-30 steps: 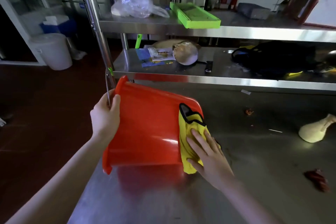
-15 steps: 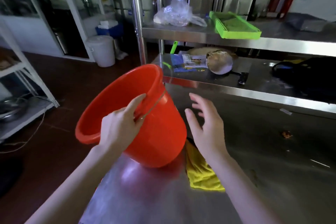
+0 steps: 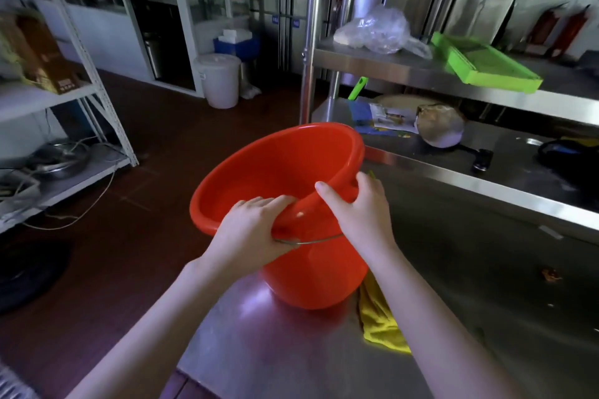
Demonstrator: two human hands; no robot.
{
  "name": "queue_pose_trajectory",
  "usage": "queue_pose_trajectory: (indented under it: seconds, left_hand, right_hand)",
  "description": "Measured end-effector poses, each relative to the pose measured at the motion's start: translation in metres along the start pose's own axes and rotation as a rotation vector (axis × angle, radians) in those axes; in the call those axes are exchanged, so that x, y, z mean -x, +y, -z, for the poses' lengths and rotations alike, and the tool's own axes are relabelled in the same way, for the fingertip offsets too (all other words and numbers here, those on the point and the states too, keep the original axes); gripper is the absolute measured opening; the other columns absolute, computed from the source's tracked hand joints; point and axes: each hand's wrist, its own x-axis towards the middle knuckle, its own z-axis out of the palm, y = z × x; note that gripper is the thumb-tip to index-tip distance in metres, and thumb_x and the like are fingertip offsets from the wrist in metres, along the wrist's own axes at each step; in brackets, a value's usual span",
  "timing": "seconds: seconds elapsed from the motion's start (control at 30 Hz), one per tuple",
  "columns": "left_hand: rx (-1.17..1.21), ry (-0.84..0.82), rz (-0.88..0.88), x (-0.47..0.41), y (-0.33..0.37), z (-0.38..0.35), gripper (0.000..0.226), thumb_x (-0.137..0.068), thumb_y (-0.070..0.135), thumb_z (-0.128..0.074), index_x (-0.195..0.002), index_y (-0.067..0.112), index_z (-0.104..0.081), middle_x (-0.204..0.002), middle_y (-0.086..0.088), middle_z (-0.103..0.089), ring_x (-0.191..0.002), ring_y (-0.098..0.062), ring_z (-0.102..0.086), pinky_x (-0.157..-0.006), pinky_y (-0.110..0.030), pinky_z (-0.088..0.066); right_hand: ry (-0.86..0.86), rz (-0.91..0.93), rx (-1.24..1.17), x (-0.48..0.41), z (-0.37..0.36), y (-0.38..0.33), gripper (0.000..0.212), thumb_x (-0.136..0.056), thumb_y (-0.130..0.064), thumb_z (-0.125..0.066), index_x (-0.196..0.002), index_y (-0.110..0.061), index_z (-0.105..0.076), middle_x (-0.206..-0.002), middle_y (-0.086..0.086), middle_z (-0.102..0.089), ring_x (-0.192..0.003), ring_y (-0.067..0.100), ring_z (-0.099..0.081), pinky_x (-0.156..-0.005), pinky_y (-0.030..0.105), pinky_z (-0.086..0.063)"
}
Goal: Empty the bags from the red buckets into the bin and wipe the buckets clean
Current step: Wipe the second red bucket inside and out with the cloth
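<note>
table (image 3: pixel 275 353), red bucket (image 3: pixel 278 165), mouth up-left

Glossy plastic bucket (image 3: pixel 291 172), steel table (image 3: pixel 453 317)

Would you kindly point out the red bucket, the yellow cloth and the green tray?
red bucket (image 3: pixel 314 272), head view, outer wall.
yellow cloth (image 3: pixel 377 324), head view, middle fold.
green tray (image 3: pixel 483 58), head view, bare floor.

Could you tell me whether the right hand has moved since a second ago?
Yes. The right hand rose from the yellow cloth on the steel table to the red bucket rim.
</note>
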Motion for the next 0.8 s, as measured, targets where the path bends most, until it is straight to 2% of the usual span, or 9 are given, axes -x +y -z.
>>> queue_pose_trajectory:
  seconds: [0.07, 0.17, 0.27, 0.33, 0.4, 0.47, 0.57, 0.7, 0.8]
  left_hand:
    - [0.1, -0.09, 0.064, 0.012, -0.029, 0.007, 0.072, -0.061, 0.076, -0.062, -0.12, 0.035, -0.062, -0.106, 0.018, -0.06, -0.1, -0.012, -0.054, -0.093, -0.045, -0.043]
    - [0.338, -0.107, 0.36, 0.047, -0.081, 0.006, 0.085, -0.046, 0.084, -0.063, -0.124, 0.051, -0.052, -0.14, 0.01, -0.038, -0.133, -0.018, -0.03, -0.112, -0.049, -0.026]
    - [0.677, -0.102, 0.589, 0.089, -0.125, -0.007, 0.115, -0.03, 0.085, -0.074, -0.133, 0.059, -0.031, -0.159, 0.005, -0.004, -0.145, -0.013, -0.005, -0.117, -0.047, -0.02]
    - [0.97, -0.064, 0.643, 0.111, -0.149, -0.014, 0.125, -0.03, 0.072, -0.087, -0.137, 0.062, -0.023, -0.161, 0.004, -0.006, -0.146, -0.01, -0.011, -0.116, -0.045, -0.027]
    - [1.281, 0.005, 0.697, 0.126, -0.173, -0.018, 0.125, -0.036, 0.049, -0.098, -0.138, 0.06, -0.027, -0.153, 0.006, -0.033, -0.134, -0.015, -0.045, -0.1, -0.042, -0.049]
    - [1.477, 0.07, 0.864, 0.141, -0.197, -0.017, 0.126, -0.038, 0.034, -0.1, -0.14, 0.057, -0.03, -0.136, 0.01, -0.044, -0.107, -0.017, -0.067, -0.073, -0.035, -0.059]
    - [1.444, 0.219, 1.034, 0.163, -0.23, -0.009, 0.109, -0.059, 0.014, -0.091, -0.145, 0.044, -0.032, -0.135, 0.008, -0.047, -0.089, -0.017, -0.07, -0.057, -0.029, -0.055]
    - [1.475, 0.428, 1.233, 0.191, -0.278, 0.009, 0.089, -0.078, -0.005, -0.074, -0.15, 0.024, -0.03, -0.132, -0.005, -0.054, -0.097, -0.023, -0.069, -0.062, -0.033, -0.057]
    - [1.427, 0.425, 1.282, 0.217, -0.314, 0.027, 0.058, -0.084, -0.007, -0.065, -0.136, 0.01, -0.048, -0.11, -0.012, -0.064, -0.067, -0.013, -0.069, -0.05, -0.029, -0.053]
  right_hand:
    - [0.017, -0.06, -0.011, -0.004, -0.002, -0.007, 0.049, -0.078, -0.056, -0.066, -0.112, -0.021, -0.058, -0.111, -0.003, -0.053, -0.1, 0.014, -0.057, -0.082, 0.031, -0.05]
    - [0.034, -0.163, -0.066, -0.01, -0.008, -0.018, 0.042, -0.077, -0.046, -0.069, -0.109, -0.021, -0.061, -0.11, -0.001, -0.061, -0.095, 0.016, -0.061, -0.081, 0.034, -0.053]
    - [0.061, -0.196, -0.172, -0.004, -0.031, -0.038, 0.038, -0.074, -0.038, -0.07, -0.111, -0.028, -0.063, -0.103, -0.002, -0.068, -0.086, 0.016, -0.067, -0.077, 0.037, -0.058]
    - [0.079, -0.171, -0.18, 0.004, -0.056, -0.058, 0.041, -0.073, -0.032, -0.07, -0.114, -0.029, -0.063, -0.1, -0.002, -0.069, -0.084, 0.016, -0.068, -0.077, 0.038, -0.058]
    - [0.079, -0.173, -0.184, 0.008, -0.083, -0.081, 0.05, -0.073, -0.028, -0.071, -0.122, -0.025, -0.06, -0.104, 0.0, -0.068, -0.087, 0.018, -0.068, -0.083, 0.042, -0.058]
    - [0.062, -0.166, -0.169, 0.01, -0.111, -0.102, 0.053, -0.073, -0.024, -0.072, -0.125, -0.024, -0.059, -0.108, 0.0, -0.067, -0.091, 0.019, -0.067, -0.086, 0.043, -0.056]
    - [0.033, -0.136, -0.164, 0.017, -0.15, -0.124, 0.049, -0.071, -0.021, -0.072, -0.12, -0.026, -0.062, -0.105, -0.004, -0.069, -0.09, 0.015, -0.068, -0.085, 0.042, -0.057]
    - [-0.054, -0.135, -0.232, 0.025, -0.204, -0.137, 0.046, -0.071, -0.024, -0.073, -0.114, -0.034, -0.063, -0.103, -0.008, -0.069, -0.094, 0.017, -0.067, -0.086, 0.045, -0.057]
    - [-0.147, -0.151, -0.297, 0.029, -0.247, -0.134, 0.049, -0.069, -0.022, -0.073, -0.116, -0.034, -0.063, -0.104, -0.007, -0.068, -0.096, 0.017, -0.067, -0.086, 0.044, -0.057]
